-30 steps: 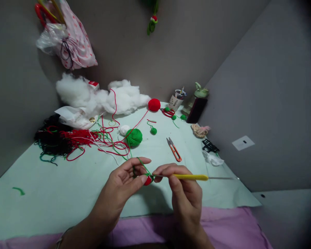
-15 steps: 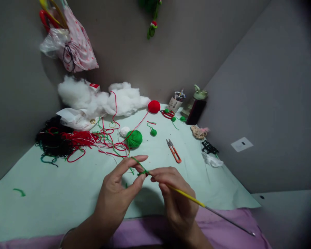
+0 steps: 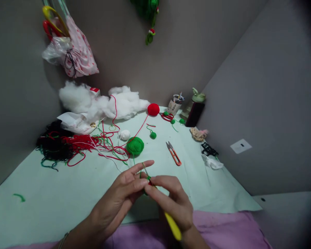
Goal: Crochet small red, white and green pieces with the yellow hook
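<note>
Between thumb and fingers, my left hand [image 3: 128, 188] pinches a small green and red crochet piece [image 3: 148, 179]. Green yarn loops over its raised index finger and leads back to the green yarn ball [image 3: 135, 146]. My right hand [image 3: 171, 197] closes around a crochet hook [image 3: 173, 226] with a yellow handle, its tip end at the piece and mostly hidden by the fingers. Both hands meet at the piece, above the front of the table. Beyond them lie orange thread snips [image 3: 173, 153] and a little green crocheted ball [image 3: 152, 135].
Tangled red and black yarn [image 3: 59, 143] spreads at the left, with white stuffing [image 3: 124, 102] behind. A red yarn ball [image 3: 153, 109], red-handled scissors [image 3: 167, 117], a pen cup [image 3: 175, 103] and a leaning phone [image 3: 195, 114] stand or lie toward the back. Walls border the table.
My right hand has turned the hook, so its yellow handle now points steeply down toward me. Both hands have come closer together at the piece. The view has tilted slightly upward.
</note>
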`<state>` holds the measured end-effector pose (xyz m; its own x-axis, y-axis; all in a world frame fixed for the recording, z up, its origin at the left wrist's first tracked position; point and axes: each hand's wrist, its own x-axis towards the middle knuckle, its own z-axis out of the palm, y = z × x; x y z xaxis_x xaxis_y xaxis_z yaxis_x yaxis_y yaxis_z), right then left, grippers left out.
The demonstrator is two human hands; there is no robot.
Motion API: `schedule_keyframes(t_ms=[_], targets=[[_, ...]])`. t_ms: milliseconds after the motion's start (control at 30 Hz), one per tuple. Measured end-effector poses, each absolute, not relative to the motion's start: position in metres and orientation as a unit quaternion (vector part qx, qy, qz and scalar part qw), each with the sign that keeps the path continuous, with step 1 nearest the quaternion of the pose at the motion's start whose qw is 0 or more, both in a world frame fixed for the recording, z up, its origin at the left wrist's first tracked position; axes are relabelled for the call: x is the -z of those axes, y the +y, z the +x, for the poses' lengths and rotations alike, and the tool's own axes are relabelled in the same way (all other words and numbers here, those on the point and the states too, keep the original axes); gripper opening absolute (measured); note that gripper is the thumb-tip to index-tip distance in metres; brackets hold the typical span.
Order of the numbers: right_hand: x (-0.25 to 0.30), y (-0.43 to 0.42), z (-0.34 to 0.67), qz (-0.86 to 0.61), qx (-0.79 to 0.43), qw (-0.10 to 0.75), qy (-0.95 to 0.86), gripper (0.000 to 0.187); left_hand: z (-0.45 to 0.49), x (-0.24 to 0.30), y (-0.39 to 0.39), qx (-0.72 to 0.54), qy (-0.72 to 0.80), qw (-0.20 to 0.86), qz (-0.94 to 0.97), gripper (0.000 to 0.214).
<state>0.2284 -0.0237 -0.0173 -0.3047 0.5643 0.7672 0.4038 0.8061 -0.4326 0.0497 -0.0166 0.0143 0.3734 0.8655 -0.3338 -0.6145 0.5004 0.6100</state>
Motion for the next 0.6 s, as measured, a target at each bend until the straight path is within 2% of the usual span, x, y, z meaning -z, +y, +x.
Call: schedule_keyframes(t_ms=[133, 300, 600], targets=[[0.007, -0.025, 0.23, -0.334, -0.294, 0.566, -0.693, 0.032, 0.045, -0.014, -0.013, -0.495, 0.353, 0.753, 0.251, 0.055], [0.006, -0.019, 0.228, -0.326, -0.432, 0.628, -0.559, 0.02, 0.045, -0.011, -0.013, -0.52, 0.37, 0.712, 0.293, 0.05], [0.0, -0.011, 0.213, -0.316, -0.417, 0.598, -0.607, 0.017, 0.051, -0.009, -0.021, -0.515, 0.369, 0.711, 0.305, 0.047]])
